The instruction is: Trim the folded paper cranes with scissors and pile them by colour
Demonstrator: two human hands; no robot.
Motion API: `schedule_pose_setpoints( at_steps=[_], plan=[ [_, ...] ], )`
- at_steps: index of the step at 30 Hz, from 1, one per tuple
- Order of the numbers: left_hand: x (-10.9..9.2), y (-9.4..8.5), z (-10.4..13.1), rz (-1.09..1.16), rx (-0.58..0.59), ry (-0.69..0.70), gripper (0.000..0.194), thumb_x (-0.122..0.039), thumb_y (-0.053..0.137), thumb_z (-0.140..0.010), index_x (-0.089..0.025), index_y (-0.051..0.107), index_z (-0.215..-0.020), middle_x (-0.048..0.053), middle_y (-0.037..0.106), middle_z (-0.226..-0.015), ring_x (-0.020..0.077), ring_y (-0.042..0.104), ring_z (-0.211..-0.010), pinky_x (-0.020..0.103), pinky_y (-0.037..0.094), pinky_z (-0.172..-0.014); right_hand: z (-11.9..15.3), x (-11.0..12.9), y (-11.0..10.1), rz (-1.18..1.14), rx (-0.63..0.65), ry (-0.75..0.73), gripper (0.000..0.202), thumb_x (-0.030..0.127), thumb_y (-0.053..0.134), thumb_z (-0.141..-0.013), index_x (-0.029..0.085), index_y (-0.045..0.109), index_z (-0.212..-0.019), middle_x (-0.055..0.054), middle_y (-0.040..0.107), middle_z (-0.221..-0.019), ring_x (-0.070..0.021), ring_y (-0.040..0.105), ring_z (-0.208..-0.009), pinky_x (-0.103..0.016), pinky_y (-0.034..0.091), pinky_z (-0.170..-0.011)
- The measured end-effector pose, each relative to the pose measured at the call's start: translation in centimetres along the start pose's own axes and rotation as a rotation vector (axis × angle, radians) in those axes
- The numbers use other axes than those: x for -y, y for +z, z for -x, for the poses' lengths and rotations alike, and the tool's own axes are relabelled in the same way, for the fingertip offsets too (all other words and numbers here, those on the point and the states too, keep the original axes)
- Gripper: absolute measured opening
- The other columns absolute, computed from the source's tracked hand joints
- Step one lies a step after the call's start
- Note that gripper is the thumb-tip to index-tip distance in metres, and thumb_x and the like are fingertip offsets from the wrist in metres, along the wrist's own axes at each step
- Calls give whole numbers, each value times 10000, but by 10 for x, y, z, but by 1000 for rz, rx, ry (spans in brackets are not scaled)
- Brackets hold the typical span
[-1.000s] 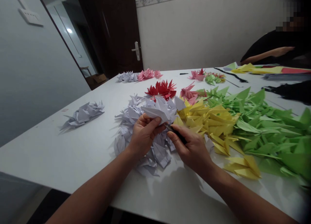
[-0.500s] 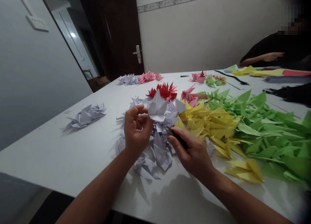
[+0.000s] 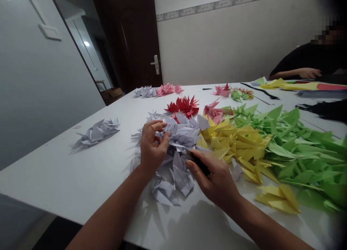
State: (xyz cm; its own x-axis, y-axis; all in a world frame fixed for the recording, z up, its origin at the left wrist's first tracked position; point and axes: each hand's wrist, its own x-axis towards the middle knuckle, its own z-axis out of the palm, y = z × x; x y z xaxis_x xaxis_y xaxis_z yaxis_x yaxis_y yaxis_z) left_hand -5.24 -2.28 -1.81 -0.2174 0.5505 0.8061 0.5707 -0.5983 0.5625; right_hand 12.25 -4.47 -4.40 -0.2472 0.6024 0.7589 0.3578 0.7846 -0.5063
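Note:
My left hand (image 3: 154, 143) hovers over a heap of white folded-paper pieces (image 3: 185, 134), thumb and forefinger apart with the heap showing between them. Any contact with the pieces under its fingertips is hard to make out. In my right hand (image 3: 214, 174) is a black tool with a pointed grey tip (image 3: 200, 163), its handle wrapped by the fingers. The tip points toward the white heap. Below the hands, a loose white folded piece (image 3: 182, 176) lies on the white table (image 3: 89, 185). Yellow folded pieces (image 3: 235, 138) lie just beyond my right hand.
A large green folded-paper heap (image 3: 303, 141) spreads on the right. Red pieces (image 3: 184, 106) and pink pieces (image 3: 214, 111) lie farther back. A separate white cluster (image 3: 99, 130) is on the left. Across the table, a person's hand (image 3: 310, 73) rests near coloured paper sheets (image 3: 300, 85).
The white folded piece that my left hand held up is out of its fingers, which have parted. My right hand still grips the black tool. The view has tilted slightly upward.

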Motion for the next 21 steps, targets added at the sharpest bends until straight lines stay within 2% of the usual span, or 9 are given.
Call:
schedule_pose_setpoints(
  at_steps=[8,21],
  plan=[
    [-5,0,2,23,25,90,176,-86,620,-765,-179,610,-913,69,570,-1040,130,575,-861,173,451,-522,0,1,-1,-3,5,-4,195,263,549,-864,164,636,-1008,-95,728,-882,-202,696,-766,-301,556,-646],
    [-8,0,5,44,43,108,139,-89,600,-771,-181,617,-873,64,584,-997,136,586,-843,183,462,-532,0,3,-2,14,4,2,179,264,550,-866,166,632,-990,-88,726,-869,-193,693,-752,-289,557,-640]
  ],
)
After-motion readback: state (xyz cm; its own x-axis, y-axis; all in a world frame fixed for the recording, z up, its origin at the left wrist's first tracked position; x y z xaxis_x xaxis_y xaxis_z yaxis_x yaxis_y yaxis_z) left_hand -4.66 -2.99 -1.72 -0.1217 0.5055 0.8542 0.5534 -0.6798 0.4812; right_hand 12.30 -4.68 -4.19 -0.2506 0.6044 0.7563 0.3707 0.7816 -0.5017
